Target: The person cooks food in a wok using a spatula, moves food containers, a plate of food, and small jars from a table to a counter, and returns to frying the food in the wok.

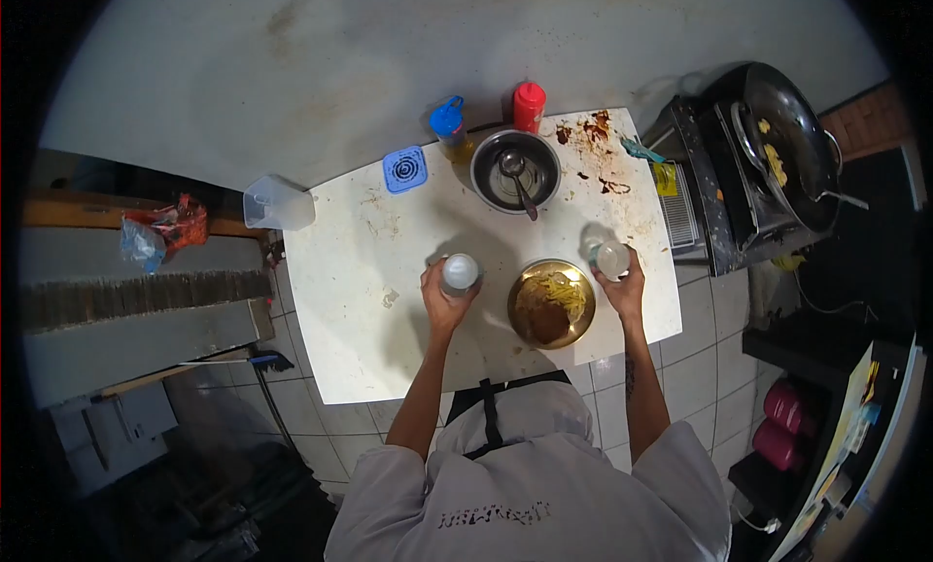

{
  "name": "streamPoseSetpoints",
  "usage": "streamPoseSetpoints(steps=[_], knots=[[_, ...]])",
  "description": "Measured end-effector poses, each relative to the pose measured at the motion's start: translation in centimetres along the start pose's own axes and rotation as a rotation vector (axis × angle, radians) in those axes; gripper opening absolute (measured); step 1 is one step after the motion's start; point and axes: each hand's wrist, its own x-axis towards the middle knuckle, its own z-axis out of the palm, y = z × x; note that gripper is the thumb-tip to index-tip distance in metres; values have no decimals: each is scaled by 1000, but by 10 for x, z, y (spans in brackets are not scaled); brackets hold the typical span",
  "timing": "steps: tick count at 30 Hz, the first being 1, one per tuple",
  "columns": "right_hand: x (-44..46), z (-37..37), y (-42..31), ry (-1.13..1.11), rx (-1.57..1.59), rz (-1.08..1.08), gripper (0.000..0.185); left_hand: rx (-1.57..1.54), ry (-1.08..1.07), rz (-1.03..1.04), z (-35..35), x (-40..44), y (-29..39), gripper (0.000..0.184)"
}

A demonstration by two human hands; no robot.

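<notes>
My left hand (446, 301) is wrapped round a cup or jar with a whitish top (460, 272), over the middle of the white table (350, 299). On the right, my right hand (624, 292) grips a clear plastic cup (612, 259); what is inside it I cannot make out. Between the two hands, closer to the right one, lies a gold-coloured plate (518, 324) with yellow strips and a brown heap of food on it. Beyond the plate stands a dark metal bowl (479, 186) with a ladle (526, 194) resting in it.
At the back are a blue-capped bottle (449, 124), a red squeeze bottle (529, 107) and a blue square mat (404, 169). A clear pitcher (280, 204) sits at the left edge. Right of the table, a wok (792, 115) holding food rests on the stove (714, 173). Brown stains mark the back right corner.
</notes>
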Motion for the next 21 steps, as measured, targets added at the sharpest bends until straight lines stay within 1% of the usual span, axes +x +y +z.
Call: streamPoseSetpoints(steps=[1,2,3,4,5,7,8,9,11,12,13,14,15,17,19,21], knots=[[-4,0,-12,9,-3,9,60,-2,-58,29,-6,1,13,61],[-8,1,-22,-48,14,2,60,-5,-69,37,-10,2,21,61],[-14,2,-31,-103,31,-6,60,-35,-104,96,-15,2,29,61],[-19,4,-37,-126,18,-63,60,-67,-137,154,-17,2,32,62],[-25,6,-44,-114,15,-64,60,-75,-140,163,-17,1,29,62],[-39,14,-62,-243,43,-122,61,-339,-275,166,-23,-2,24,63],[-48,20,-72,-298,92,-99,62,-371,-372,141,-28,-2,21,65],[-56,29,-79,-288,91,-104,62,-375,-374,151,-37,-4,25,65],[-75,44,-91,-332,16,-189,63,-555,-516,119,-57,-8,33,66],[-83,50,-108,-396,86,-126,69,-568,-576,210,-64,-9,28,68],[-89,59,-107,-383,84,-133,69,-572,-578,224,-71,-12,23,68],[-94,73,-99,-429,58,-133,70,-685,-620,158,-79,-16,19,70],[-99,81,-111,-478,33,-134,71,-795,-659,88,-86,-19,15,72],[-112,90,-131,-490,25,-120,72,-781,-678,98,-98,-23,2,73],[-122,100,-149,-510,161,-156,70,-701,-595,152,-110,-25,-5,70],[-134,106,-159,-499,129,-145,67,-668,-579,197,-125,-26,-3,69]])
